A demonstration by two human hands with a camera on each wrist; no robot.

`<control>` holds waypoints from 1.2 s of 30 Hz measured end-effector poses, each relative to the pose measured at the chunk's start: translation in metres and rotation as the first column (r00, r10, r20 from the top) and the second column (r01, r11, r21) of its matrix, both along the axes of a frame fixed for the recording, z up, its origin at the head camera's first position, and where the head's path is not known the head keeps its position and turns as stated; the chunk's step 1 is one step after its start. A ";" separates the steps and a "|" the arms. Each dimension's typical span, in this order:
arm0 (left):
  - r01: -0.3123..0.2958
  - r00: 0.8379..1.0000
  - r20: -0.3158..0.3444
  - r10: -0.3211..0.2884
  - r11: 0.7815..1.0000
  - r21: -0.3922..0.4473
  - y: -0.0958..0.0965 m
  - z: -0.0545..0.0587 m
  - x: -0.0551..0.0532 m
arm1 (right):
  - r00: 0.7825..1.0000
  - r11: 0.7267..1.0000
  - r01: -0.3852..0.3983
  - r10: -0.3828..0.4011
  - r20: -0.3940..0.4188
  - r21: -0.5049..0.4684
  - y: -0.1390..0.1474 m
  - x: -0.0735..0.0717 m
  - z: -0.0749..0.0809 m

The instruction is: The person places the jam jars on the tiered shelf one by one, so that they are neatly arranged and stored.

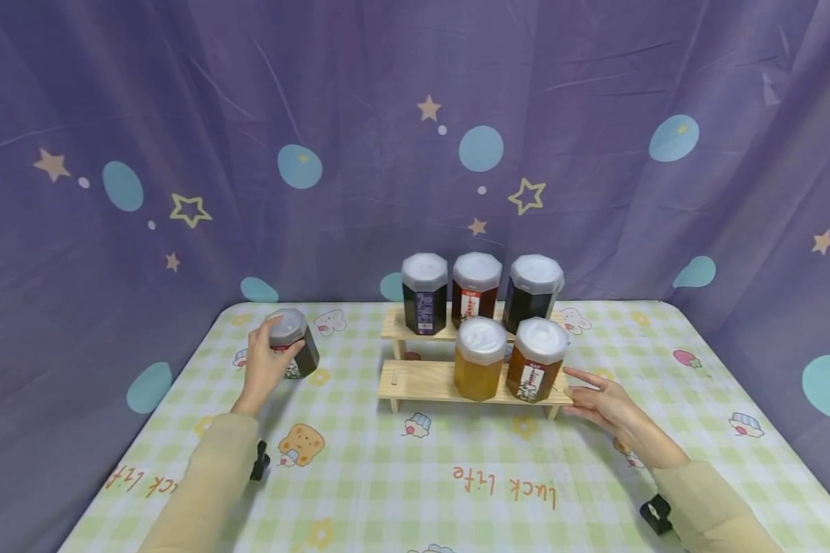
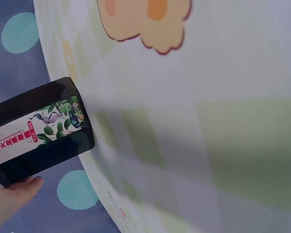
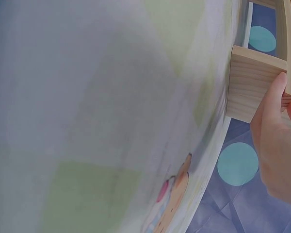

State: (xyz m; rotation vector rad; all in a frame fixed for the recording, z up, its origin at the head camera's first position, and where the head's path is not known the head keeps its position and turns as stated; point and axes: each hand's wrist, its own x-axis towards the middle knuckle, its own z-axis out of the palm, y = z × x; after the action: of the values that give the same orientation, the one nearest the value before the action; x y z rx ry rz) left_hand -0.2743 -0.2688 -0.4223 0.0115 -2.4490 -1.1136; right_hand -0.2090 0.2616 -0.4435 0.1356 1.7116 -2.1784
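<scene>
My left hand (image 1: 266, 365) grips a dark jar (image 1: 307, 355) with a frosted lid at the left of the table, thumb and fingers around its upper part. In the left wrist view that jar (image 2: 43, 131) carries a white label with green leaves and red lettering; its top lies outside the frame. My right hand (image 1: 609, 407) pinches the right end of a two-step wooden rack (image 1: 422, 378), with the thumb and a finger at the lower board (image 3: 259, 80). On the lower step stand a yellow jar (image 1: 477, 372) and an amber jar (image 1: 536, 372), towards the right.
Three dark jars line the upper step: a left one (image 1: 425, 303), a middle one (image 1: 475, 299) with a red-and-white label, and a right one (image 1: 528, 303). A green checked cloth (image 1: 360, 468) covers the table. Behind hangs a purple curtain (image 1: 360, 92).
</scene>
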 end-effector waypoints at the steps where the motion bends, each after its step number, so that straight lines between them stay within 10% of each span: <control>1: -0.004 1.000 -0.007 0.004 1.000 0.004 0.000 -0.001 -0.001 | 1.000 1.000 0.000 0.000 0.001 0.000 0.000 0.000 0.000; 36: -0.043 0.999 -0.025 0.044 0.999 0.032 -0.007 -0.003 -0.009 | 1.000 1.000 0.005 -0.005 0.009 -0.011 0.000 0.000 0.000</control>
State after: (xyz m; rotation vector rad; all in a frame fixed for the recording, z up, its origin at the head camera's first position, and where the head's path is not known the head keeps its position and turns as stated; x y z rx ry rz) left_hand -0.2830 -0.2754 -0.4254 0.0602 -2.3969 -1.1266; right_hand -0.2090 0.2616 -0.4437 0.1468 1.6965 -2.1874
